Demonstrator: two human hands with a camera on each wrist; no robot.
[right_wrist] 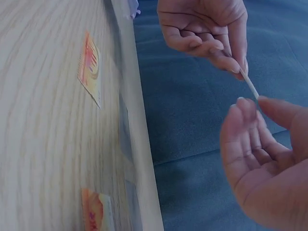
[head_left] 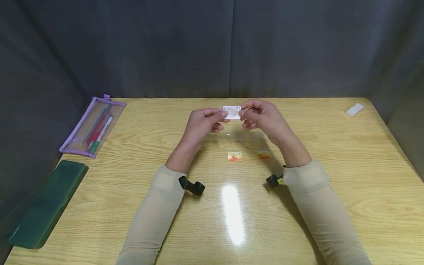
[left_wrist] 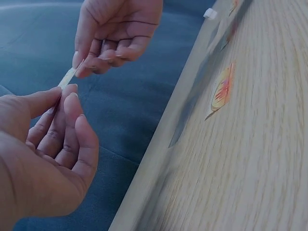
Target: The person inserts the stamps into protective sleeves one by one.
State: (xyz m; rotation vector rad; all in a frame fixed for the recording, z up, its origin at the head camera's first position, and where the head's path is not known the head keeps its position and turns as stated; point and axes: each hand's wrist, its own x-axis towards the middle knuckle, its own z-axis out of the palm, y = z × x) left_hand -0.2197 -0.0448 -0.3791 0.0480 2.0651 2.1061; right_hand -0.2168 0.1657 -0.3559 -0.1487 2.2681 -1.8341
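Two hands share one small white rectangular card with a printed face (head_left: 231, 113) at the upper centre of the head view: the left hand (head_left: 204, 123) pinches one end, the right hand (head_left: 266, 119) the other, above the pale wood-grain worktop (head_left: 351, 191). Pulling unevenly could bend so thin a card; a loose fingertip pinch could drop it near two small yellow-and-orange printed cards (head_left: 235, 156) lower in the frame.
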